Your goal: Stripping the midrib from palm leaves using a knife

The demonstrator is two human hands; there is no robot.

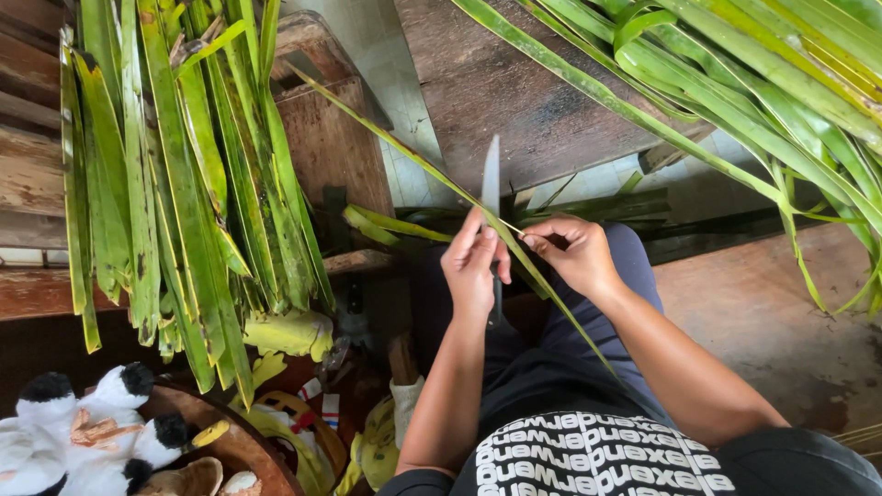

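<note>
While two hands work one leaf strip – left hand grips one knife, right hand pinches the strip

Open gap over tiled floor and dark wooden board ahead of both hands. Left blocked by hanging leaf bundle and wooden crate; upper right crowded by loose palm fronds.

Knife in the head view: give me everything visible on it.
The knife has a narrow, pale grey, metal-looking blade that stands nearly upright, tip pointing away from the person. Its dark handle sits in the left hand, mostly hidden by the fingers. The blade edge meets a long green palm leaf strip, which crosses it diagonally and is pinched by the right hand just beside the blade.
</note>
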